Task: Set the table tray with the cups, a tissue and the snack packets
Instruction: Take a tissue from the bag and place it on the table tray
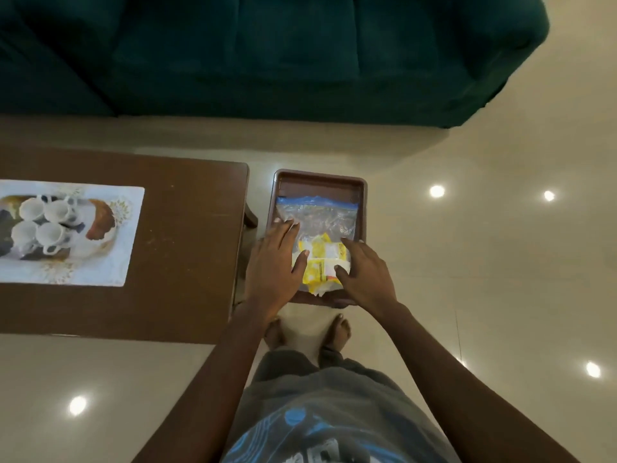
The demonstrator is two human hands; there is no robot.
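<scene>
A brown tray [320, 182] sits just right of the wooden table. In it lies a clear zip bag [317, 215] with a blue seal, holding yellow snack packets [322, 259]. My left hand [273, 262] lies flat on the bag's left side, fingers straight and thumb on the packets. My right hand [364, 275] rests on the bag's right side, with its forefinger and thumb spread over the packets. Several white cups [41, 225] stand upside down on a patterned mat [110, 262] at the table's left. No tissue shows.
The dark brown table [187, 248] fills the left. A dark green sofa [267, 55] runs across the back. Glossy cream floor [484, 262] spreads to the right and front. My bare feet [337, 332] stand just below the tray.
</scene>
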